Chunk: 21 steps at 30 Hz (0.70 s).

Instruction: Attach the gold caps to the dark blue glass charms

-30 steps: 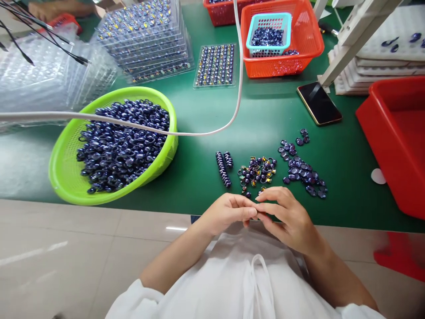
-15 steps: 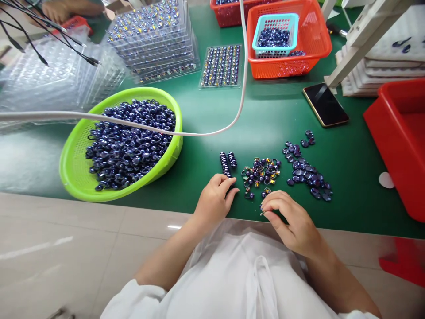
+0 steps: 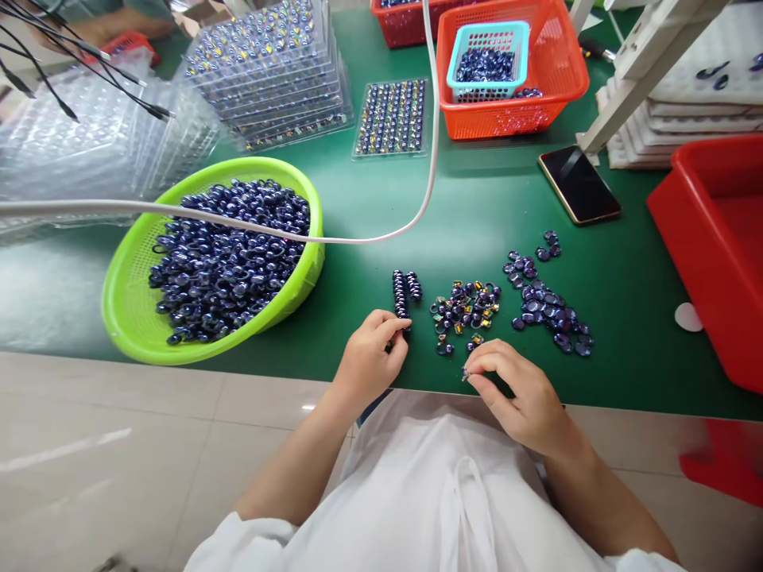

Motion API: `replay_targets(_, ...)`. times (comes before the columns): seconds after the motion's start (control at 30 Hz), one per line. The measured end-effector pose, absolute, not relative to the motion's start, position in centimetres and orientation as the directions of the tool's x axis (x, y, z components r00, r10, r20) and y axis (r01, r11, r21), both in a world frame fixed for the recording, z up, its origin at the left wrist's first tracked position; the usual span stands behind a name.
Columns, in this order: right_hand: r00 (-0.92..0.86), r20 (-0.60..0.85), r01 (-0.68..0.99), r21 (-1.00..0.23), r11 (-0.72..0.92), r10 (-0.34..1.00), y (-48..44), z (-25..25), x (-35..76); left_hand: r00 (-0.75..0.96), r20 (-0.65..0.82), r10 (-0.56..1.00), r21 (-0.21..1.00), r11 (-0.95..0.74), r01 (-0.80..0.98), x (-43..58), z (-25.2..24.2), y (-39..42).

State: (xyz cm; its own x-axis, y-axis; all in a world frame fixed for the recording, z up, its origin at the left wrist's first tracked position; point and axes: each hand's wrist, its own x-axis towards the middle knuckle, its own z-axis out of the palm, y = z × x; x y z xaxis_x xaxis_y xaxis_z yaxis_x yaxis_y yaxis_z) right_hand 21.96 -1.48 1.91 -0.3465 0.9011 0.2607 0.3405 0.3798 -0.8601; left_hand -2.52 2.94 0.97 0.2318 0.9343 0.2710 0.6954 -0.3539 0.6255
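Near the table's front edge, my left hand [image 3: 370, 355] is curled at the near end of a row of shiny dark blue rings [image 3: 399, 290]. Its thumb and forefinger close about a dark ring at that end, partly hidden by the fingers. A second, shorter row [image 3: 414, 286] stands alongside. My right hand [image 3: 513, 389] pinches a small ring [image 3: 466, 373] between thumb and fingertips, its details too small to tell. Just beyond lies a loose pile of rings with glittering stones [image 3: 468, 306]. Right of it are scattered flat dark oval pieces [image 3: 545, 306].
A green basket [image 3: 113, 318] full of dark rings stands left, under a white cable [image 3: 358, 240]. Behind are stacked clear trays [image 3: 286, 119], one filled tray [image 3: 390, 117] and an orange basket [image 3: 494, 123]. A phone [image 3: 578, 183] and red bin [image 3: 703, 238] lie right.
My left hand has shifted slightly left and drawn back a little from the ring row. My right hand still pinches its small ring, nearly in place. The view has shifted slightly.
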Motion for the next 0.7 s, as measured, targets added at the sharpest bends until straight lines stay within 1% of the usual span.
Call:
replay_targets(0.07,-0.295,0.243,0.340,-0.877,0.340,0.924,-1.6,1.9,21.9,0.161,0.257,0.953,0.738,-0.301,0.604,-2.1,1.5,2.7)
replay_targets(0.1,-0.267,0.235,0.333,-0.888,0.318,0.935,-1.7,1.9,21.7,0.127,0.226,0.966,0.811,-0.259,0.524,-1.8,1.7,2.6)
replay_targets(0.17,-0.230,0.225,0.299,-0.910,0.289,0.947,-1.9,1.9,21.3,0.083,0.119,0.989,0.939,-0.140,0.314,-0.7,2.2,2.4)
replay_targets(0.23,-0.227,0.233,0.252,-0.924,0.288,0.946,-2.1,2.0,20.6,0.067,-0.002,0.998,0.994,-0.005,0.107,0.6,2.4,2.2)
replay_targets(0.33,-0.195,0.256,0.225,-0.928,0.297,0.947,-2.2,2.1,19.7,0.068,-0.140,0.988,0.984,0.146,-0.106,2.4,2.4,2.0)
replay_targets(0.47,-0.082,0.276,0.249,-0.925,0.288,0.958,-2.1,2.2,19.3,0.114,-0.255,0.960,0.906,0.278,-0.318,3.7,1.8,1.8)
replay_targets(0.53,-0.050,0.269,0.275,-0.922,0.272,0.962,-2.2,2.2,19.5,0.128,-0.262,0.957,0.890,0.291,-0.351,4.0,1.5,1.7)
replay_targets(0.63,-0.023,0.282,0.335,-0.902,0.273,0.959,-2.2,2.3,19.7,0.112,-0.225,0.968,0.916,0.249,-0.314,4.2,1.5,1.8)
replay_targets(0.7,-0.031,0.315,0.380,-0.874,0.303,0.948,-2.2,2.2,19.7,0.115,-0.215,0.970,0.927,0.240,-0.288,4.2,1.6,1.9)
